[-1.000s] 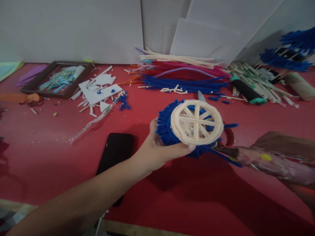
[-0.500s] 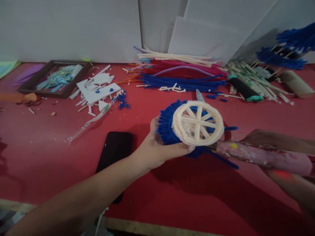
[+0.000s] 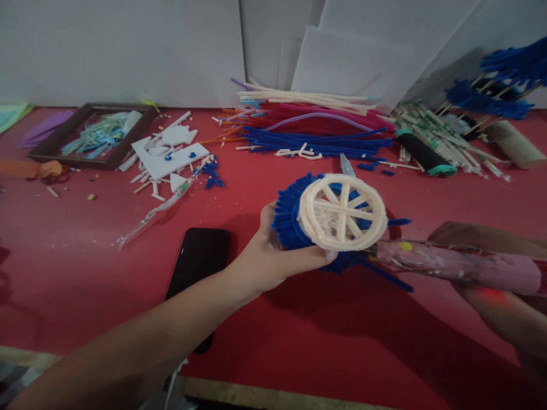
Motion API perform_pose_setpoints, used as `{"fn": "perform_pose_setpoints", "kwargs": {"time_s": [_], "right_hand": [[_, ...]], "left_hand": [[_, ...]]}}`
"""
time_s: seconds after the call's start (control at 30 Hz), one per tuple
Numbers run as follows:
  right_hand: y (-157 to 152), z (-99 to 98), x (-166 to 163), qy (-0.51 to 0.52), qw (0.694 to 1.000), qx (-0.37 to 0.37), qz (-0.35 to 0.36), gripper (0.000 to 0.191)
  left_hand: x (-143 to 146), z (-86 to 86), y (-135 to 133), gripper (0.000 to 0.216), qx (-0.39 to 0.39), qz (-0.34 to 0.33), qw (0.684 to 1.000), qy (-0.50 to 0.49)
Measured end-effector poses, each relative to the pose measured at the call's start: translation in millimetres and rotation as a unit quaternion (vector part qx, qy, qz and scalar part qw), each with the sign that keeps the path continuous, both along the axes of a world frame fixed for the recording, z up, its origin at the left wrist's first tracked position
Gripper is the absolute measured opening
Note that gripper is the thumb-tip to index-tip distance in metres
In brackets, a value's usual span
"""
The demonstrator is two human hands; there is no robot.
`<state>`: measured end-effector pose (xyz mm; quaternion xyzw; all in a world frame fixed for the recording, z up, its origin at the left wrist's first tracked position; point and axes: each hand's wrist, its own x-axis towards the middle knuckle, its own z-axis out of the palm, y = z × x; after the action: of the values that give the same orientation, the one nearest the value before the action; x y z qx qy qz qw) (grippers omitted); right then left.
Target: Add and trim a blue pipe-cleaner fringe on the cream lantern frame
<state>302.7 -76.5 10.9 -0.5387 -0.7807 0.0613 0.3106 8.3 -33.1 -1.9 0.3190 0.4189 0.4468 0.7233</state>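
My left hand (image 3: pixel 273 259) is closed around a round craft piece above the red table: a cream pipe-cleaner wheel (image 3: pixel 342 212) with spokes, backed by a fringe of blue pipe cleaners (image 3: pixel 287 219). My right hand (image 3: pixel 499 296) comes in from the right edge and grips a pink glue gun (image 3: pixel 457 266), whose tip touches the wheel's lower right rim. The fingers of that hand are partly hidden behind the gun.
A black phone (image 3: pixel 199 267) lies below my left wrist. Piled coloured pipe cleaners (image 3: pixel 316 128) and white boards (image 3: pixel 354 62) stand behind. A dark frame (image 3: pixel 92 134) and white foam scraps (image 3: pixel 171 156) lie left; sticks, a black roll (image 3: pixel 421 152) and blue fringed pieces (image 3: pixel 491 97) right.
The glue gun has moved up and left until its tip meets the wheel's rim. My left hand keeps the wheel nearly still.
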Motion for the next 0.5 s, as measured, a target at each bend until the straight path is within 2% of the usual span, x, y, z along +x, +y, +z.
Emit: {"fn": "perform_pose_setpoints", "kwargs": {"time_s": [0.17,0.3,0.43,0.5], "right_hand": [[-0.7,0.0,0.4,0.039,0.999,-0.022,0.019,0.019],[-3.6,-5.5,4.8,0.089,0.995,-0.037,-0.026,0.018],[-4.9,-6.6,3.3,0.084,0.996,-0.031,-0.03,0.027],[-4.1,-5.5,-0.6,0.075,0.997,-0.018,-0.015,0.024]], "left_hand": [[-1.7,-2.0,0.1,0.091,-0.008,0.002,1.0,0.003],[-2.0,-3.3,0.5,0.088,-0.005,0.001,1.0,-0.014],[-0.9,-1.3,1.0,0.082,-0.004,0.001,1.0,-0.023],[-0.7,-0.6,1.2,0.081,-0.004,0.0,1.0,-0.011]]}}
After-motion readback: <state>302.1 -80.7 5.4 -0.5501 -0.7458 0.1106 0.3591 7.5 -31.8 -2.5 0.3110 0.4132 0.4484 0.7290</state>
